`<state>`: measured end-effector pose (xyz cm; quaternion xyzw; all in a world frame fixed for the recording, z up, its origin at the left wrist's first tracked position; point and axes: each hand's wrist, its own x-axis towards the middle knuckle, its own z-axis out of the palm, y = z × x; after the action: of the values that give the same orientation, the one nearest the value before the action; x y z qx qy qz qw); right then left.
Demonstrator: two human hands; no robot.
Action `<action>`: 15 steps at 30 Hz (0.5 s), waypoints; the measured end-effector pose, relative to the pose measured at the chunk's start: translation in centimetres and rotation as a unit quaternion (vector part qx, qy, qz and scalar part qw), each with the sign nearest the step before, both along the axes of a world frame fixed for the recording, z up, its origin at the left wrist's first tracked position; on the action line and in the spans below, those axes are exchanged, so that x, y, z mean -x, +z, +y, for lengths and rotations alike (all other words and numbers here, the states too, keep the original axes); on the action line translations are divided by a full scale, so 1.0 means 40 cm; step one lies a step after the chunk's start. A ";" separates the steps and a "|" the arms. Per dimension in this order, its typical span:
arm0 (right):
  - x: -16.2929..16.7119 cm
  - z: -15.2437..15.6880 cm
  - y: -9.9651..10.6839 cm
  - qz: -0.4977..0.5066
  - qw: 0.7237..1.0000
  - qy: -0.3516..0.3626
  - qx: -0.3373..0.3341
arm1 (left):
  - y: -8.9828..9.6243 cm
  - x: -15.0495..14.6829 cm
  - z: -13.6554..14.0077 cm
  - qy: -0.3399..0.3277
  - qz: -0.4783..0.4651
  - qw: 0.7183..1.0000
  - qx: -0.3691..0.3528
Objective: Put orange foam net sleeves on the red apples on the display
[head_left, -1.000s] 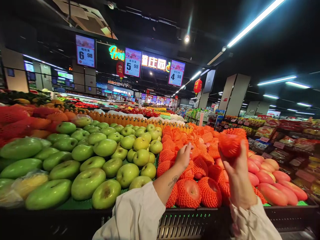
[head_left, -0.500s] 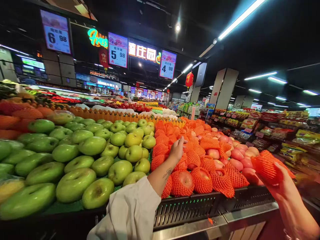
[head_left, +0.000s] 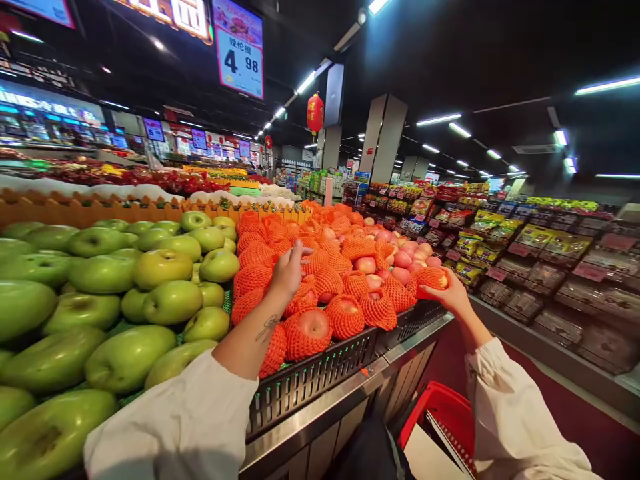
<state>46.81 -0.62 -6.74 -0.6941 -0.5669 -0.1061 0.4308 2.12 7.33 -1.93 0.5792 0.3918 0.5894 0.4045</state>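
My right hand (head_left: 453, 294) holds a red apple wrapped in orange foam net (head_left: 431, 279), just past the right edge of the black crate (head_left: 320, 377). My left hand (head_left: 289, 272) rests on the pile of net-wrapped red apples (head_left: 345, 283), fingers spread over one of them; I cannot tell whether it grips it. Both arms wear white sleeves, and a small tattoo marks the left forearm. Green apples (head_left: 125, 287) fill the bin to the left of that pile.
A red shopping basket (head_left: 440, 417) sits low at my right, beside the steel stand (head_left: 325, 427). An orange picket divider (head_left: 100, 210) backs the bins. Shelves of packaged goods (head_left: 545, 267) line the aisle on the right. A 4.98 price sign (head_left: 239, 48) hangs overhead.
The view has swung right. My right hand carried the wrapped apple from above the pile out to the right and lower, beyond the crate's edge. My left hand has stayed on the wrapped apples.
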 end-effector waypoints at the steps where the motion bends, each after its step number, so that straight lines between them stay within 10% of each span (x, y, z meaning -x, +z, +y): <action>1: 0.001 0.002 0.006 -0.040 0.999 0.014 0.021 | 0.001 0.001 -0.003 0.000 0.001 1.000 0.001; 7: 0.033 0.037 0.048 -0.296 0.941 0.062 0.152 | 0.008 -0.001 -0.008 0.006 -0.010 1.000 0.003; 15: 0.069 0.053 0.106 -0.366 0.906 0.066 0.204 | 0.003 0.007 -0.008 -0.002 -0.006 1.000 -0.003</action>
<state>44.05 1.48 -2.51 -0.6400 -0.7387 -0.2060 0.0485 1.86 7.01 -1.82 0.5776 0.3861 0.5932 0.4066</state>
